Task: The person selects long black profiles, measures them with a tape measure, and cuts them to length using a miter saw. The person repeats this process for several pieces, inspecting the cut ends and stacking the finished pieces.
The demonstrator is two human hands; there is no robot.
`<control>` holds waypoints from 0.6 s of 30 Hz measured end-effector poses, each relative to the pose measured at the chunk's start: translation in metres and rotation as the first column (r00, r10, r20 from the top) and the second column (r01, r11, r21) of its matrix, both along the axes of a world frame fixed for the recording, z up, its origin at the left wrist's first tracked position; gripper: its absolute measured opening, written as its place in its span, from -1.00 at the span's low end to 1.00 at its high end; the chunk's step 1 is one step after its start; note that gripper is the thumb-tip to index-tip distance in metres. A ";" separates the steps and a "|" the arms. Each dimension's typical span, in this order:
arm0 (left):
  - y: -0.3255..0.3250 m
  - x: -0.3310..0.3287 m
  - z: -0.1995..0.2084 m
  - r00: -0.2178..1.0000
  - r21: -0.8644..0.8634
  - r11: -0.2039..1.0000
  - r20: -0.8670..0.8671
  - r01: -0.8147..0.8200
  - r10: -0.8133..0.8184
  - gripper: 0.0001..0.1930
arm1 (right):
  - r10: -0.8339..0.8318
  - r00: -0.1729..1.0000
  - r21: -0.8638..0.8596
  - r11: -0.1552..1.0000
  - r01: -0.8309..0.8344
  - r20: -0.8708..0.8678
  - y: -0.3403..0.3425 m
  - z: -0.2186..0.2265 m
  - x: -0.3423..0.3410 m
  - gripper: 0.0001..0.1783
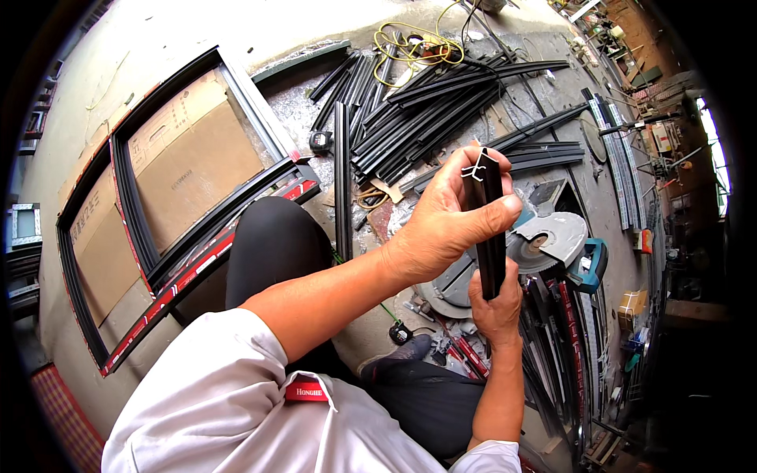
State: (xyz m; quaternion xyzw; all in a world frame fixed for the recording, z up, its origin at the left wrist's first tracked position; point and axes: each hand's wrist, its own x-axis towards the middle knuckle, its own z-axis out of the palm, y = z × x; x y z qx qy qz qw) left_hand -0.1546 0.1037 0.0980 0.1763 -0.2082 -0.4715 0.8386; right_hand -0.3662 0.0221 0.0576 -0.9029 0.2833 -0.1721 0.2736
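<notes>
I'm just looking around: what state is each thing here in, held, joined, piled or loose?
Black strip: held up, its profiled end showing.
Left hand: closed around the strip's upper part.
Right hand: closed around its lower part.
Saw: unheld; can't tell whether running.
Frame: joined, cardboard showing in both openings.
Bars: loosely piled.
Yellow cord: loosely looped.
Nearer tape measure: unheld.
Farther tape measure: unheld.

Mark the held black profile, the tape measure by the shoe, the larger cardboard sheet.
Black profile point(490, 254), head view: long dark side.
Tape measure point(400, 334), head view: casing.
Cardboard sheet point(195, 158), head view: middle of its face.
</notes>
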 end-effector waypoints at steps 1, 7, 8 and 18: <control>0.000 0.000 0.001 1.000 0.012 1.000 0.021 -0.013 0.012 -0.44 | -0.004 1.000 0.013 1.000 0.004 -0.005 0.001 0.002 0.001 -0.46; 0.007 0.000 0.013 0.979 0.096 0.991 0.190 -0.091 0.071 -0.28 | 0.007 1.000 0.026 1.000 -0.007 -0.013 0.000 0.008 0.001 -0.51; 0.006 -0.001 0.009 0.963 0.091 0.988 0.252 -0.124 0.097 -0.18 | 0.007 1.000 0.030 1.000 -0.007 -0.016 -0.001 0.009 0.001 -0.52; 0.008 0.004 0.004 0.802 -0.068 0.981 0.567 -0.184 0.189 -0.09 | 0.009 1.000 0.111 0.994 -0.006 -0.024 -0.008 0.026 -0.007 -0.59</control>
